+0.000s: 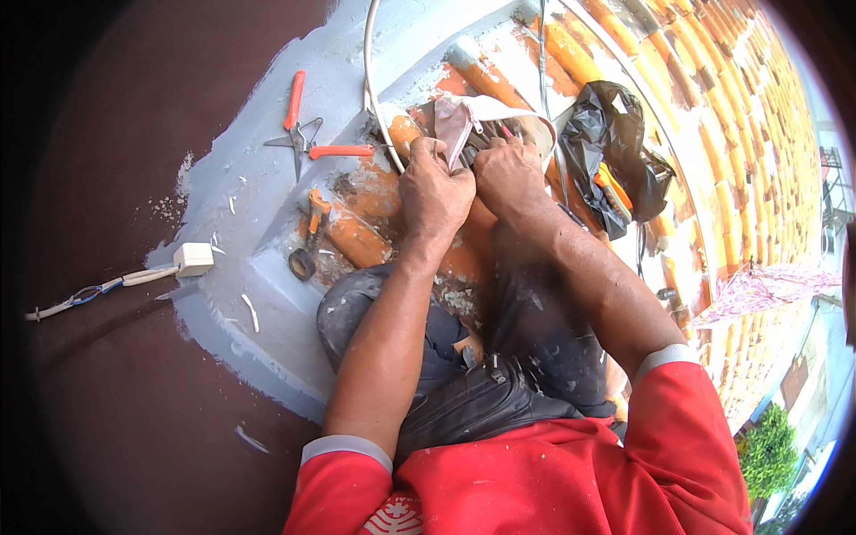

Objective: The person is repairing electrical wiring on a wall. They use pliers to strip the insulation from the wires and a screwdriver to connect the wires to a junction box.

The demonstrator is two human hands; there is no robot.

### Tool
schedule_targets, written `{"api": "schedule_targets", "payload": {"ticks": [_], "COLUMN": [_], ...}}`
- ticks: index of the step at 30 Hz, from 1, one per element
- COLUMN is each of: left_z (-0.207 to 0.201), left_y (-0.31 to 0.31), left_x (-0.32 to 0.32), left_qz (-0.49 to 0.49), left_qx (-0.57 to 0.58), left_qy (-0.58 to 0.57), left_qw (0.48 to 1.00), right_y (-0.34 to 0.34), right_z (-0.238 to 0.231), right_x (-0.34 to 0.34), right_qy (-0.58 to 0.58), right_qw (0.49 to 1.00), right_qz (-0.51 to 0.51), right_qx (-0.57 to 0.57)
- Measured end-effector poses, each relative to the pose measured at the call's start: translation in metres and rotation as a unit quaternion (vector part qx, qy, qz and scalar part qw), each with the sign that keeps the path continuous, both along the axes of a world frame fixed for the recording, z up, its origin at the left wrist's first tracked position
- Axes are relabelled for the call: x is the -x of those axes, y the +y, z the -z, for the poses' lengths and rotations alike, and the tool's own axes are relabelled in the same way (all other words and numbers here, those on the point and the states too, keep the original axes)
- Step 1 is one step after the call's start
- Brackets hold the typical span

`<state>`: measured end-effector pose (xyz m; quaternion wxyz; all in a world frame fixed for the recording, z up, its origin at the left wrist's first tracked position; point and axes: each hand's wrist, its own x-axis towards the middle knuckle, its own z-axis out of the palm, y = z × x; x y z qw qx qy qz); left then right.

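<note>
A pale pink zip pouch (452, 122) with a light strap lies gaping on the tiles in front of me. Dark items and something with a red end show inside it. My left hand (436, 193) pinches the pouch's near left edge. Curled at the right side of its mouth is my right hand (510, 178), closed on the pouch edge; its fingertips are partly hidden. Left of the hands, red-handled snips (303, 138) lie spread on the grey-painted ledge. An orange-handled tool (318, 212) rests below them, beside a roll of black tape (302, 264).
A black plastic bag (596, 134) with an orange-and-black tool (613, 190) sits to the right. A white cable (368, 62) curves down beside the pouch. Clay roof tiles (704, 116) slope away right. A white box (193, 259) with wires is on the left wall.
</note>
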<state>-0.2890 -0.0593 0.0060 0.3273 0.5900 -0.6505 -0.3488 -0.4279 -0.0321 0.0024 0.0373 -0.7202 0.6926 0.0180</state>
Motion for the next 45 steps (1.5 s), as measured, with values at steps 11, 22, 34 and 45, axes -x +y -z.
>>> {"api": "schedule_targets", "payload": {"ticks": [11, 22, 34, 45], "left_z": [0.012, 0.015, -0.048, -0.034], "left_y": [-0.004, -0.011, -0.028, -0.044], "left_x": [-0.01, -0.021, -0.016, 0.039], "left_qz": [-0.019, -0.038, 0.08, 0.22], "left_qx": [-0.055, -0.125, -0.209, -0.062], "left_qy": [0.036, 0.041, 0.507, 0.119], "left_qw": [0.998, 0.991, 0.832, 0.966], "right_y": [-0.002, -0.017, 0.037, 0.097], "right_z": [0.011, -0.034, -0.077, -0.149], "right_x": [-0.017, -0.01, 0.096, 0.132], "right_qy": [0.045, -0.099, -0.208, -0.564], "right_qw": [0.999, 0.978, 0.973, 0.768], "right_qz": [0.017, 0.158, -0.095, 0.285], "right_qx": [0.012, -0.095, 0.035, 0.102]}}
